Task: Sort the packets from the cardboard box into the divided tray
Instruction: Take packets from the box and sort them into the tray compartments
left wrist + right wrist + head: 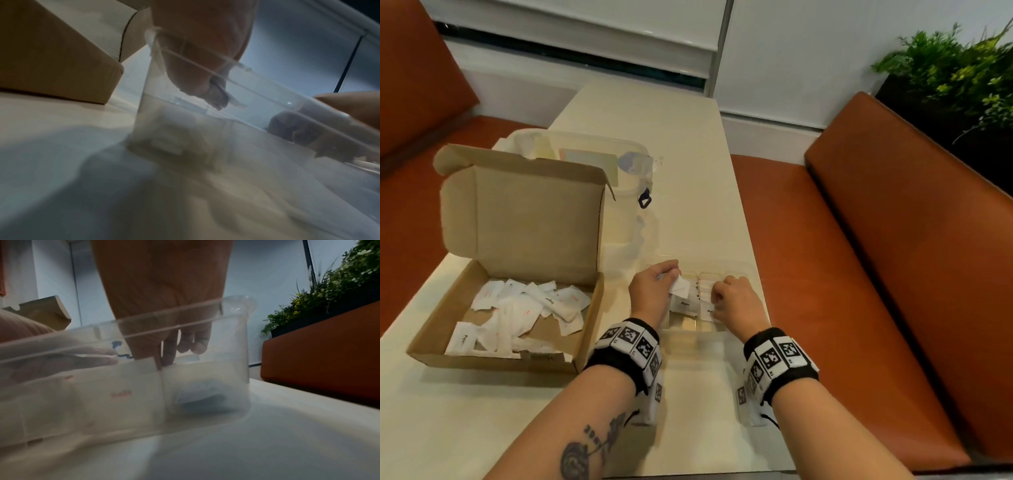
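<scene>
We hold both hands over the divided tray (736, 269): left hand (650, 291) pinches a packet (681, 286) for dropping; right hand (736, 303) curled (contents unclear).

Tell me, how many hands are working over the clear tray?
2. The left hand pinches a white packet above the tray; the right hand reaches into it, beside the left.

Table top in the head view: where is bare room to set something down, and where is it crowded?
Bare table lies beyond the clear tray, right of the clear plastic bag, and near the camera edge below the cardboard box. It is crowded where the left hand with a packet and the right hand work over the tray.
</scene>
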### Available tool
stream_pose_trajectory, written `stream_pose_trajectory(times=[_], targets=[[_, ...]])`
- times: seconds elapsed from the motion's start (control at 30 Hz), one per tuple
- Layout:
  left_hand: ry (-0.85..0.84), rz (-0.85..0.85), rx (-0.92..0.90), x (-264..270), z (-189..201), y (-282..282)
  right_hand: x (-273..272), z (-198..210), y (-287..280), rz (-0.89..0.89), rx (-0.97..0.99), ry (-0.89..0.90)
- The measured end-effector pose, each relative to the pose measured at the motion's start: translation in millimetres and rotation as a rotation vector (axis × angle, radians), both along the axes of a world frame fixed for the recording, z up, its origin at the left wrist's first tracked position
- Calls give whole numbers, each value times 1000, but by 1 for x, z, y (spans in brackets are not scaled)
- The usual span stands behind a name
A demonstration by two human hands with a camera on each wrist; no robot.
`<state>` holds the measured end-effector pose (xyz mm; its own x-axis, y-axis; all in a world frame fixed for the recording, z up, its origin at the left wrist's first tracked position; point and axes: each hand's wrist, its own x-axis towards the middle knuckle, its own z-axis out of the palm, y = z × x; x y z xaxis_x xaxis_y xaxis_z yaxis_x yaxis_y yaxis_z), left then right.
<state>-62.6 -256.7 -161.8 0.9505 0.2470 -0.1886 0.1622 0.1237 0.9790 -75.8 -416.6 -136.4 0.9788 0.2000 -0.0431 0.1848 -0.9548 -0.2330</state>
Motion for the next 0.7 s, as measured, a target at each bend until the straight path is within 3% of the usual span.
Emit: stream_pose_trajectory(times=[0.23,0.5,0.6,0.7], targets=[[-21,15,101,-5,10,1,-10,-1,-6,-23,109,36],[-29,-20,104,-6,12,1,-3,19,-3,-253,485,-108],[-89,49,138,-5,15,3,2,29,9,-216,575,18],[-143,164,203,-4,16,7,7,31,24,-161,498,144]])
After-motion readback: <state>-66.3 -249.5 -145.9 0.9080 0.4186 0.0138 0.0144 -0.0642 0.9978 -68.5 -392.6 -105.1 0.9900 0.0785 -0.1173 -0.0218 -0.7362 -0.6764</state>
